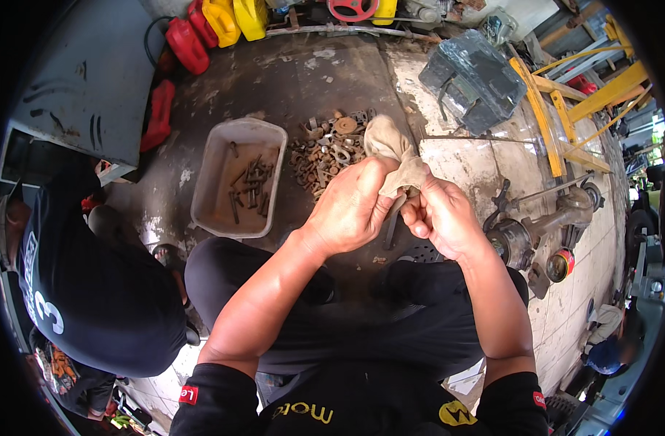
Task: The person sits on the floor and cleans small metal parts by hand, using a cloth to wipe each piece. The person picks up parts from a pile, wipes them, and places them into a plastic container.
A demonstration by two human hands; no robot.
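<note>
A beige cloth (pixel 388 143) is bunched between my two hands, above the floor in front of my knees. My left hand (pixel 350 210) is closed on its left part, knuckles up. The fingers of my right hand (pixel 444 212) pinch its lower right edge. Whether the cloth wraps something cannot be seen. Just beyond my left hand lies a pile of rusty bolts, nuts and metal fittings (pixel 327 152). To the left, a grey plastic tub (pixel 200 180) holds several bolts (pixel 251 185) in brownish liquid.
A person in a dark shirt (pixel 103 261) crouches close on my left. A black plastic case (pixel 471 82) stands at the upper right, near yellow metal frames (pixel 539 117). An axle assembly (pixel 561 218) and a small can (pixel 560 265) lie to the right. Red and yellow jerrycans (pixel 186 44) stand at the upper left.
</note>
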